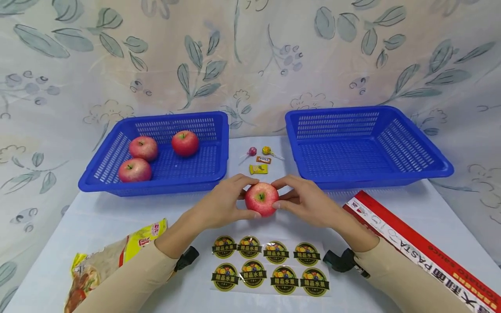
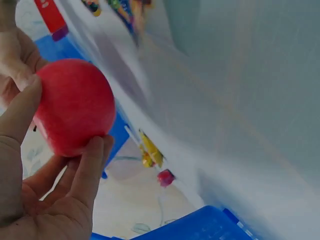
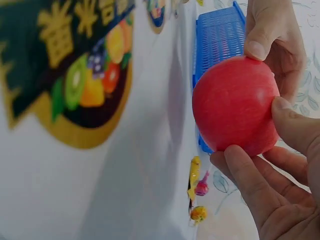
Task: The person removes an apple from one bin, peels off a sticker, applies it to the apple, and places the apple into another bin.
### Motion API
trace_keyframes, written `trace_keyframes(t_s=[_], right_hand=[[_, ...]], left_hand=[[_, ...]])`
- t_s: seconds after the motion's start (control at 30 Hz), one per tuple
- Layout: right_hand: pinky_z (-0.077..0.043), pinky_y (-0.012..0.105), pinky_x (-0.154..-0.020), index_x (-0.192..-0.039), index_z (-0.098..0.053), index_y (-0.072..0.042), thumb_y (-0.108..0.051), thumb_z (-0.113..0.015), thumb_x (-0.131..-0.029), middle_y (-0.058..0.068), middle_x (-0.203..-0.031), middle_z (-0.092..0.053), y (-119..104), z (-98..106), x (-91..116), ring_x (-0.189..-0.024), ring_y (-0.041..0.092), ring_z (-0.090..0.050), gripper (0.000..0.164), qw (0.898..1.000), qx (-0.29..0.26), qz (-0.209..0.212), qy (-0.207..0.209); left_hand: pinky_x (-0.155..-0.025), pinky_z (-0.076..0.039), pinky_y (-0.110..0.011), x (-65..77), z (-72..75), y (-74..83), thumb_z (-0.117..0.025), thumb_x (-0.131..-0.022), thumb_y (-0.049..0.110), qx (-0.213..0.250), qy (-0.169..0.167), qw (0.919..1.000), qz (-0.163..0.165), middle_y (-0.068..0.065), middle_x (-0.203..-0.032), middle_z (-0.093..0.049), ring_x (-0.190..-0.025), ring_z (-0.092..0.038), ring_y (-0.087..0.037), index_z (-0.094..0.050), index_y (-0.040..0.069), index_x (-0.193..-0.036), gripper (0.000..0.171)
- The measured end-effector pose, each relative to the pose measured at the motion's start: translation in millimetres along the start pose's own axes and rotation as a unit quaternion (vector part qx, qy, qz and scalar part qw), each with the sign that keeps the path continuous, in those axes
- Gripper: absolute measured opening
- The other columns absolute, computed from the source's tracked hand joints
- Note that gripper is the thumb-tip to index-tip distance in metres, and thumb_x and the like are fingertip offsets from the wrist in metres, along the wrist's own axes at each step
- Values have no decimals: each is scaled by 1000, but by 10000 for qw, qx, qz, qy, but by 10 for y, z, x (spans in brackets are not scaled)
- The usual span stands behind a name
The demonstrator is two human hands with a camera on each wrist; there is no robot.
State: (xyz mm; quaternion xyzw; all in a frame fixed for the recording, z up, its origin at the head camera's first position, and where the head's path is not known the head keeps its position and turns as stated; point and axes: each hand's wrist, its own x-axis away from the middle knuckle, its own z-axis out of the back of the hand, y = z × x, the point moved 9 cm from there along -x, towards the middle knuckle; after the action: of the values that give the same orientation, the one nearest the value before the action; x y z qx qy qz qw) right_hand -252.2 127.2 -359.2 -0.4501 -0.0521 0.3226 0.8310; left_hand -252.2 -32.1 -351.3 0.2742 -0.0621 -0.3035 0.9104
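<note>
A red apple [image 1: 261, 199] is held between both hands over the middle of the table, its stem facing up. My left hand [image 1: 225, 201] grips its left side, thumb at the front and fingers behind. From the right, my right hand [image 1: 306, 201] grips it the same way. Both wrist views show thumb and fingertips on the smooth skin of the apple [image 2: 77, 107], and a gap shows between the apple [image 3: 236, 106] and the white tabletop. Nearer my body lies a clear sheet of round fruit stickers [image 1: 276, 252], several in two rows.
Three apples sit in the left blue basket [image 1: 195, 167]; the right blue basket [image 1: 332, 156] holds nothing visible. Two lollipops [image 1: 252, 151] and two small wrapped sweets [image 1: 258, 168] lie between them. A yellow food bag [image 1: 129, 248] is at left, a red pasta box [image 1: 422, 252] at right.
</note>
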Motion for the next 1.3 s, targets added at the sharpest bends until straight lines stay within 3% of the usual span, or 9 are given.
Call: trace_keyframes(t_s=[0.4,0.63,0.87,1.07,1.3], right_hand=[[-60,28,-87,-133,-61,-10,-19,-74,-96,7,-129,-64,65,-67,-59,-105,20,-74,40,9991,376,-38,-173],[-59,31,-90,-141,-55,-7,-21,-69,-100,9,-137,-63,28,-74,-58,-109,21,-73,45,9956,888,9,-297],[-60,39,-89,-145,-50,-6,-25,-70,-99,13,-140,-61,-45,-44,-13,-112,28,-72,54,9921,1230,62,-232],[-61,42,-88,-143,-52,-4,-19,-74,-96,15,-133,-62,-172,53,63,-108,29,-73,54,9882,1503,269,128],[-60,36,-89,-140,-55,-7,-15,-75,-95,9,-129,-63,-326,77,135,-110,25,-72,50,9875,1476,521,201]], left_hand=[[-95,-56,-35,-69,-78,-60,-83,-87,36,-201,-291,9994,20,-11,-139,-58,-115,-60,-22,-51,4,-146,75],[-96,-57,-35,-66,-136,-160,-79,-92,28,662,-376,9969,187,-16,-148,-52,-122,-65,-28,-42,0,-151,75],[-108,-50,-43,-29,-116,-126,-73,-95,43,68,-531,9979,368,-17,-158,-42,-131,-58,-30,-29,0,-159,89],[-112,-45,-48,123,-25,-134,-73,-95,42,-115,-540,9971,521,-19,-159,-39,-133,-56,-31,-24,1,-161,92],[-106,-50,-46,436,85,-145,-76,-92,42,-451,-667,9933,835,-15,-146,-49,-124,-60,-25,-37,4,-156,84]])
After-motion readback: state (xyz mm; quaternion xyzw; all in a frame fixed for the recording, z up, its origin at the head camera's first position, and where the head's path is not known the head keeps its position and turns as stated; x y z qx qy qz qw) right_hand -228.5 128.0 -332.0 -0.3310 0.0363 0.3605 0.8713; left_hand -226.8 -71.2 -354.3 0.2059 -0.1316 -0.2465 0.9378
